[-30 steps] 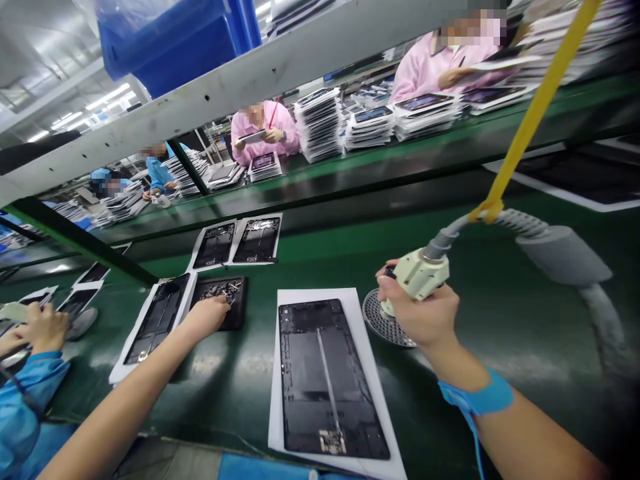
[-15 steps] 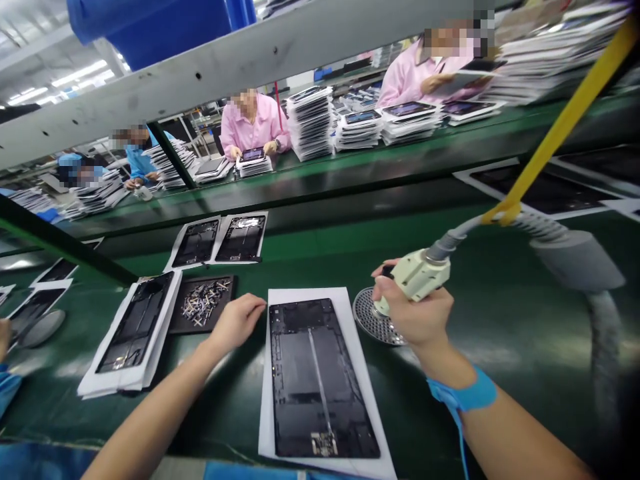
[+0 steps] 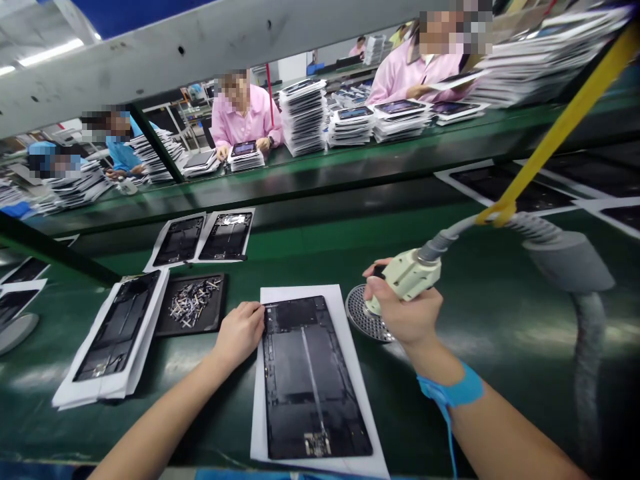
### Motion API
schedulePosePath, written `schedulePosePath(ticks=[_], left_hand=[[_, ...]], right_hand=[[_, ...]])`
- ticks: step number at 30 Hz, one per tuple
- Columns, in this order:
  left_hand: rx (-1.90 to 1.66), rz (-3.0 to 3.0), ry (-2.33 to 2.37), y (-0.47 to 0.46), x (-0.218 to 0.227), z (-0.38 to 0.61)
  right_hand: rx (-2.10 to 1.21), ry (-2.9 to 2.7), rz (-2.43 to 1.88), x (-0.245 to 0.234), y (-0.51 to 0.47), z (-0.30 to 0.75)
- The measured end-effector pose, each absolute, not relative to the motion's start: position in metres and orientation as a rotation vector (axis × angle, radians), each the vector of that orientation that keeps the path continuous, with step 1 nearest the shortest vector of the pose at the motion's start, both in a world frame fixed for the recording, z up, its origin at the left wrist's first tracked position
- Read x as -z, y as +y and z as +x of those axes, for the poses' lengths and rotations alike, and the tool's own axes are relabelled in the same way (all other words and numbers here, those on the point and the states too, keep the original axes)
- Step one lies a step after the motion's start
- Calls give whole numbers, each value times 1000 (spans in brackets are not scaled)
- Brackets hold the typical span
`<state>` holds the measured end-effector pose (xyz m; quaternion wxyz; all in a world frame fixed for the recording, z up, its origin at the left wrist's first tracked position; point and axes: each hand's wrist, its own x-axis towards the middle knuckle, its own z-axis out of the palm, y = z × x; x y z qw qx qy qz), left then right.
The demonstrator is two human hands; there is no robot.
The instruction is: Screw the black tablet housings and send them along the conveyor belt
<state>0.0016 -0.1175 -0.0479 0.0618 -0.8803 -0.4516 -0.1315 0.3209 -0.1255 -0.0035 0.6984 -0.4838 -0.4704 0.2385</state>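
A black tablet back shell (image 3: 293, 347) lies on a white paper sheet (image 3: 257, 417) in front of me, its inside facing up, with a pale strip down the middle and a small circuit board near its close end. At the upper left corner of the shell is my left hand (image 3: 243, 331), fingers curled together; what they pinch, if anything, is hidden. My right hand (image 3: 413, 310) is wrapped round a pale green corded handpiece (image 3: 411, 275). Beneath the handpiece's front end sits a round perforated metal disc (image 3: 367, 319), right of the paper.
A dark tray (image 3: 216, 313) of small loose parts stands left of my left hand, beside stacked paper with another shell (image 3: 120, 327). Two more shells lie farther back. A yellow strap (image 3: 560, 127) holds up the grey cable (image 3: 537, 230). Co-workers (image 3: 245, 113) sit across the green bench.
My left hand has moved slightly right against the shell's corner, its fingers more curled. The right hand keeps its grip on the handpiece. The whole view has shifted a little.
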Motion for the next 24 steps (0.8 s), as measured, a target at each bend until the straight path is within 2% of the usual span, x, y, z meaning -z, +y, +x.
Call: schedulePosePath(ticks=[7,12,24], left_hand=[[624,-2697,-1308,-118,51,10],[644,-2821,-1317,-99,56,31],[800,-2902,-1626,-77,61,29]], right_hand=[[-520,-1034,-1059,8,-122,321],[-493,-1050,-1095,15,-122,326],[-444,-1055,-1076,22,-136,329]])
